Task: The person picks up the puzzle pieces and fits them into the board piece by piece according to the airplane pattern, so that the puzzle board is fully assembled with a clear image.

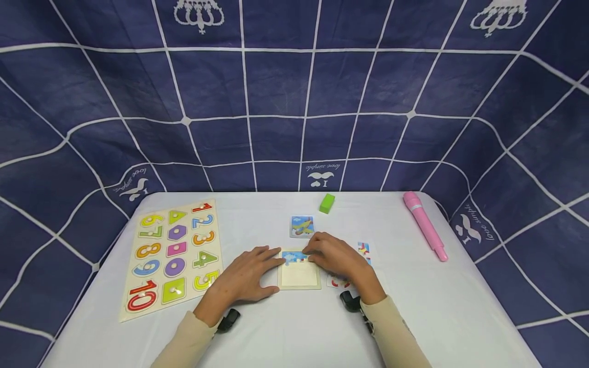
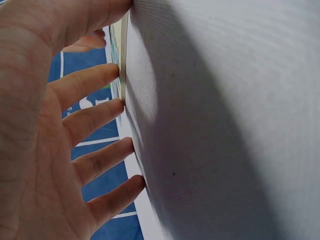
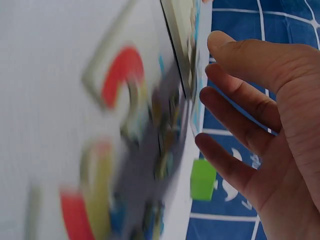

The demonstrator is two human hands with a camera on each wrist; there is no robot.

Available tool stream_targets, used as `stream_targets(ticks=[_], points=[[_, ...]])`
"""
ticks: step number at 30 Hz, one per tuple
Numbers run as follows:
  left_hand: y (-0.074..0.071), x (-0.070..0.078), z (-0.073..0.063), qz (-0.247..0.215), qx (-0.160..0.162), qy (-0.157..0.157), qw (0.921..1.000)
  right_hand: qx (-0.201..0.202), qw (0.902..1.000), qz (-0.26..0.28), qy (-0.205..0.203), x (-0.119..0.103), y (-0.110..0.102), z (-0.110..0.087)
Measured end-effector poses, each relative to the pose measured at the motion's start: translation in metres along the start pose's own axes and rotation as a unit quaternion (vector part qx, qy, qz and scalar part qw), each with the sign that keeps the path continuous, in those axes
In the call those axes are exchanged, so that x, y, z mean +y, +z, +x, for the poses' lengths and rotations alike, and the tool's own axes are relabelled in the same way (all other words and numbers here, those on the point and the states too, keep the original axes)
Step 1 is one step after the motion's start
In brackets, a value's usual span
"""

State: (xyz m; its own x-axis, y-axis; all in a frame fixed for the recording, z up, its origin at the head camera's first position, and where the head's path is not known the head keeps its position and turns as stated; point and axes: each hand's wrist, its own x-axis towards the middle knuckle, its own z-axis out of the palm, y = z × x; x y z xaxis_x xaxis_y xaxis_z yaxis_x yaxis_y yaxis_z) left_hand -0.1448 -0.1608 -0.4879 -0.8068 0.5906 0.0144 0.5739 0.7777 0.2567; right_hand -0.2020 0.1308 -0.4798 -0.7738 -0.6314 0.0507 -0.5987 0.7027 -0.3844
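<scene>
A small pale puzzle tray (image 1: 300, 278) lies on the table, with blue sky jigsaw pieces (image 1: 291, 257) along its far side. My left hand (image 1: 248, 273) is spread at the tray's left edge. In the left wrist view, fingertips (image 2: 114, 71) touch the tray's side and the table. My right hand (image 1: 338, 258) reaches over the tray's far right corner, fingertips at the end of the row of pieces. In the right wrist view its thumb and fingers are loosely bent and apart, with nothing visible between them. Loose jigsaw pieces (image 1: 338, 281) lie right of the tray, partly under the right hand.
Beyond the tray sits a small picture square with a yellow plane (image 1: 301, 226), and a green block (image 1: 327, 203) farther back. A number-and-shape board (image 1: 167, 255) takes up the left side. On the right lies a pink wand-like stick (image 1: 425, 225). Dark blue cloth surrounds the table.
</scene>
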Motion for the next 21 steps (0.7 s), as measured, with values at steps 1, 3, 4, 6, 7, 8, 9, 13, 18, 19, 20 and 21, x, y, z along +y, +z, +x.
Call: stream_targets(ticks=[1,3,4,6,7,8,9,13,18,19,20,21], points=[[0.0,0.0,0.0,0.0,0.0,-0.001,1.0,0.003,1.0,0.003,0.005,0.002,-0.002,-0.002],[0.0,0.001,0.0,0.001,0.001,-0.002,1.0,0.009,0.9998,0.01,0.015,0.005,-0.006,-0.006],[-0.001,0.001,0.0,0.002,0.0,-0.003,1.0,0.012,0.9996,0.013,0.02,0.007,-0.008,-0.008],[-0.001,0.001,0.0,0.002,0.002,-0.002,1.0,0.019,0.9993,0.016,0.029,0.011,-0.012,-0.012],[-0.001,0.001,0.0,0.002,0.002,-0.002,1.0,0.022,0.9991,0.018,0.033,0.013,-0.014,-0.014],[-0.001,0.001,0.0,0.003,0.002,-0.002,1.0,0.025,0.9989,0.018,0.036,0.015,-0.016,-0.016],[-0.001,0.001,0.0,0.001,0.003,-0.002,1.0,0.027,0.9987,0.018,0.039,0.017,-0.017,-0.018],[-0.002,0.001,-0.001,-0.005,0.003,-0.003,1.0,0.035,0.998,0.022,0.048,0.026,-0.02,-0.027],[-0.001,0.001,-0.001,-0.009,0.004,-0.003,0.9999,0.038,0.9967,0.035,0.062,0.035,-0.021,-0.035],[0.0,0.001,-0.001,-0.009,0.006,-0.001,0.9999,0.039,0.9965,0.037,0.064,0.036,-0.021,-0.036],[0.0,0.001,-0.001,-0.008,0.006,0.001,1.0,0.04,0.9963,0.038,0.066,0.038,-0.021,-0.038],[0.0,0.001,-0.001,-0.008,0.007,0.002,0.9999,0.041,0.9961,0.038,0.069,0.039,-0.021,-0.039]])
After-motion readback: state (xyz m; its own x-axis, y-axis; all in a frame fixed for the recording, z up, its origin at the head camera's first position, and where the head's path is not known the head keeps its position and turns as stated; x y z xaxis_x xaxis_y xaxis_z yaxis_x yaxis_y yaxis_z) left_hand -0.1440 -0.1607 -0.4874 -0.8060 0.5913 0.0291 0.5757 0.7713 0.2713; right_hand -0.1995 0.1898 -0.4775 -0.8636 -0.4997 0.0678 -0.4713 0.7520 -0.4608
